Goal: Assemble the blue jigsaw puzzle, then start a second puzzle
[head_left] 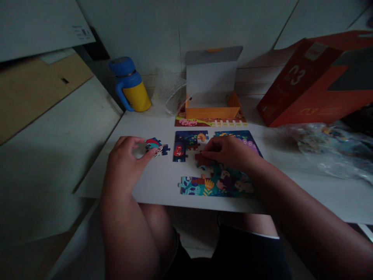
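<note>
A partly assembled jigsaw puzzle [190,188] lies on the white table, with gaps along its left and middle. My left hand [125,155] is left of it, thumb and fingers closed around several loose puzzle pieces [153,144] that overlap one another. Over the puzzle's middle, my right hand [223,151] has its fingertips pinched at a brownish-red puzzle piece [201,160]. Its fingers touch that piece, which lies beside the inner edge of the puzzle. The right hand and forearm hide part of the puzzle's right side.
Behind the puzzle stands an open orange box [212,112] on a printed picture sheet [188,122]. A blue and yellow flask [136,91] and crumpled clear plastic [171,93] are at the back left. A red box [297,85] and a plastic bag [323,144] occupy the right.
</note>
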The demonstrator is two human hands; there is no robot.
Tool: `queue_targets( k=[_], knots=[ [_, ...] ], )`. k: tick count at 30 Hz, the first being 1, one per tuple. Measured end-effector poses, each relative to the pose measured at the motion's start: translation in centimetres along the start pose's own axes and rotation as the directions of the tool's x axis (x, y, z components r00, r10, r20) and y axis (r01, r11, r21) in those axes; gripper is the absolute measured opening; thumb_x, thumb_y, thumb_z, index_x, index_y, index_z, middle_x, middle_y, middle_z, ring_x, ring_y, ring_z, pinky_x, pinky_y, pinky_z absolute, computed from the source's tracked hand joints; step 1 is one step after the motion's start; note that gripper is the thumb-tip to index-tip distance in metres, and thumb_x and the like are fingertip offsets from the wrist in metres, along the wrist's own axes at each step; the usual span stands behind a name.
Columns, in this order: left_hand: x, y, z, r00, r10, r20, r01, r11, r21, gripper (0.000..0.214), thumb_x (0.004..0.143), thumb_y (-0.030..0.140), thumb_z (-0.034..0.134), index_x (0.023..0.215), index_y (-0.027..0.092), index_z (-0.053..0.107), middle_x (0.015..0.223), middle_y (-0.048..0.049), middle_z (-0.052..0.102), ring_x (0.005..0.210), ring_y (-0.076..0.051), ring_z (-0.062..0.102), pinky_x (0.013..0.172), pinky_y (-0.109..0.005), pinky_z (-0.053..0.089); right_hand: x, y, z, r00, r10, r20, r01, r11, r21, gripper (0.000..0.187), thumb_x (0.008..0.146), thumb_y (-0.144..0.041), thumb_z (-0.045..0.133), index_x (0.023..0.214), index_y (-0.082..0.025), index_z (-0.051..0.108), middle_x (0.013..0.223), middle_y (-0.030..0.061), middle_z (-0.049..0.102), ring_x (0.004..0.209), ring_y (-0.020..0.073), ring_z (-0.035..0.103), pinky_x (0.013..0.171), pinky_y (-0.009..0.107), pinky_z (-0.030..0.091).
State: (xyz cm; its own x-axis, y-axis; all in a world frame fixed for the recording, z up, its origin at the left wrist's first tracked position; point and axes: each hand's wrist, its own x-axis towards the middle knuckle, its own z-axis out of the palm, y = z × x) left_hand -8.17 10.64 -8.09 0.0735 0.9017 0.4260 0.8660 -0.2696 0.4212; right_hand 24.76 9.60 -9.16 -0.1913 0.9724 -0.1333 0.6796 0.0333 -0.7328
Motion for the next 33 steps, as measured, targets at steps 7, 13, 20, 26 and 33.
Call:
queue_targets(
  k=[7,13,20,26,33],
  knots=[
    [-0.2,1.3,-0.5,0.985,0.174,-0.020,-0.175,0.974,-0.141,0.034,0.090,0.038,0.087,0.117,0.026,0.071,0.117,-0.0036,0.072,0.097,-0.022,0.070,0.085,-0.035,0.059,0.1,0.3,0.1,1.000,-0.006,-0.001,0.006,0.998,0.068,0.009,0.094,-0.032,0.075,0.088,-0.025,0.075,0.089,0.0023,0.084,0.079,0.0203,0.078,0.067,0.031,0.056],
    [-0.2,1.8,-0.9,0.968,0.236,0.086,-0.214,0.955,-0.205,0.036,0.089,0.037,0.088,0.120,0.027,0.073,0.119,-0.0041,0.072,0.098,-0.022,0.071,0.086,-0.035,0.061,0.3,1.0,0.0,1.000,-0.002,-0.028,0.004,0.997,0.072,0.010,0.093,-0.034,0.075,0.089,-0.025,0.076,0.087,0.0035,0.084,0.076,0.0210,0.076,0.063,0.032,0.054],
    [-0.5,1.8,-1.3,0.965,0.185,0.188,-0.136,0.961,-0.242,0.043,0.086,0.045,0.089,0.122,0.027,0.073,0.113,-0.0049,0.076,0.097,-0.023,0.070,0.088,-0.037,0.060,0.4,1.2,-0.2,0.996,0.021,-0.086,-0.017,0.999,0.043,0.013,0.090,-0.038,0.076,0.091,-0.026,0.077,0.087,0.0039,0.083,0.073,0.0206,0.073,0.059,0.031,0.049],
    [-1.5,1.3,-2.0,0.834,0.148,0.531,0.076,0.923,-0.377,0.037,0.087,0.043,0.087,0.117,0.028,0.073,0.102,-0.0021,0.075,0.089,-0.021,0.069,0.079,-0.035,0.058,0.4,1.1,-0.6,0.992,0.022,-0.127,-0.014,0.998,0.062,0.012,0.091,-0.038,0.075,0.090,-0.026,0.076,0.085,0.0030,0.082,0.075,0.0206,0.073,0.063,0.031,0.051],
    [-2.0,0.7,-1.8,0.647,0.193,0.738,0.279,0.841,-0.464,0.021,0.097,0.034,0.073,0.116,0.027,0.066,0.090,0.0015,0.070,0.083,-0.018,0.068,0.074,-0.031,0.055,0.3,1.2,-0.8,0.985,0.023,-0.169,-0.017,0.999,0.036,0.013,0.092,-0.039,0.075,0.092,-0.026,0.076,0.082,0.0017,0.081,0.072,0.0192,0.071,0.064,0.031,0.050]
  ],
)
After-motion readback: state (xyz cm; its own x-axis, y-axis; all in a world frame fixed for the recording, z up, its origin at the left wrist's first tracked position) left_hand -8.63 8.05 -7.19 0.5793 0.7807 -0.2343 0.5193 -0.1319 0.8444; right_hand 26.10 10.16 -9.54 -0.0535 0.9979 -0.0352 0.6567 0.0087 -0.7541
